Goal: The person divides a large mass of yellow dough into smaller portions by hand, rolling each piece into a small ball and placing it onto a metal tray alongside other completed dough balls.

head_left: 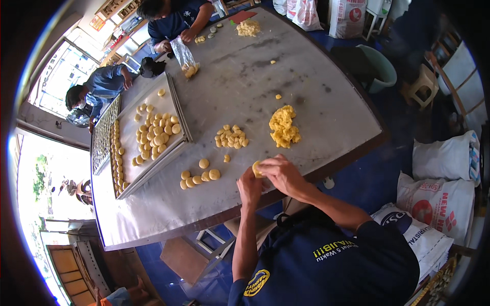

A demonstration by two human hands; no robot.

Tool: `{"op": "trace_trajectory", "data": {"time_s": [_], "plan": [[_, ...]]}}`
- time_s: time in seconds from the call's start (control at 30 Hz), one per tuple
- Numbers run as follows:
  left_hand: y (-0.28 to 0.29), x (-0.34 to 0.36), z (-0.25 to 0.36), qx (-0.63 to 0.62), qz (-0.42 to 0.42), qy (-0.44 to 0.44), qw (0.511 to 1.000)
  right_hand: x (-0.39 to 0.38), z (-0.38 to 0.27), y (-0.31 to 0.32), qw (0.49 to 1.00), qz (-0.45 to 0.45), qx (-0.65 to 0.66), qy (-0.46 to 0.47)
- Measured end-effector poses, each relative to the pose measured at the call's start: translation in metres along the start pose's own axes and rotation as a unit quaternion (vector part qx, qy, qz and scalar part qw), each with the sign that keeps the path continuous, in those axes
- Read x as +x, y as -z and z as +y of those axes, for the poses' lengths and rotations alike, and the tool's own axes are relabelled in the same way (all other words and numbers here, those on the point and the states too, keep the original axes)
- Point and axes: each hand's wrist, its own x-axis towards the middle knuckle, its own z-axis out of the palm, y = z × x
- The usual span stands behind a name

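Note:
Over the near edge of the metal table [245, 97], my left hand [248, 187] is closed around a piece of yellow dough [257, 169]. The fingers of my right hand [280, 174] press on the same piece from the right, partly hiding it. Beyond my hands sits a crumbly yellow mass of filling [284, 127]. To its left lies a heap of small dough pieces [231, 136], with one small piece [226, 158] apart from it. Several smooth round dough balls [197, 180] stand in a loose group left of my left hand.
A large tray [133, 176] of dough balls is at the left, beside another filled tray [104, 133]. Two people work at the far left, one with a plastic bag [182, 53]. White sacks [434, 204] stand at the right, and a pale green bin [380, 69] beyond the table edge.

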Motion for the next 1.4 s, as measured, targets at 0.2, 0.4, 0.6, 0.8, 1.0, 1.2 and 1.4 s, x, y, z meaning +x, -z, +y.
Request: {"op": "trace_trajectory", "data": {"time_s": [0.2, 0.4, 0.6, 0.8, 1.0, 1.2, 1.4], "plan": [[-0.014, 0.005, -0.041, 0.134, 0.089, -0.12, 0.98, -0.007, 0.001, -0.018, 0.998, -0.022, 0.049, -0.035], [-0.01, 0.001, -0.031, 0.066, 0.097, -0.097, 0.988, -0.007, -0.004, -0.026, 0.997, -0.024, 0.049, -0.049], [-0.01, 0.001, -0.031, 0.054, 0.031, -0.09, 0.994, -0.012, -0.01, -0.043, 0.995, -0.034, -0.085, -0.029], [-0.004, -0.002, -0.03, 0.039, 0.047, -0.142, 0.988, 0.017, 0.003, -0.022, 0.986, -0.104, 0.085, -0.1], [-0.011, 0.004, -0.033, 0.087, 0.001, -0.173, 0.981, 0.022, 0.044, -0.014, 0.979, -0.182, 0.048, -0.078], [-0.01, 0.008, -0.033, -0.021, 0.072, -0.205, 0.976, 0.083, 0.134, 0.038, 0.988, 0.018, -0.144, -0.055], [-0.009, 0.008, -0.06, -0.114, 0.019, -0.115, 0.987, 0.073, 0.155, 0.028, 0.977, -0.093, -0.164, -0.103]]}}
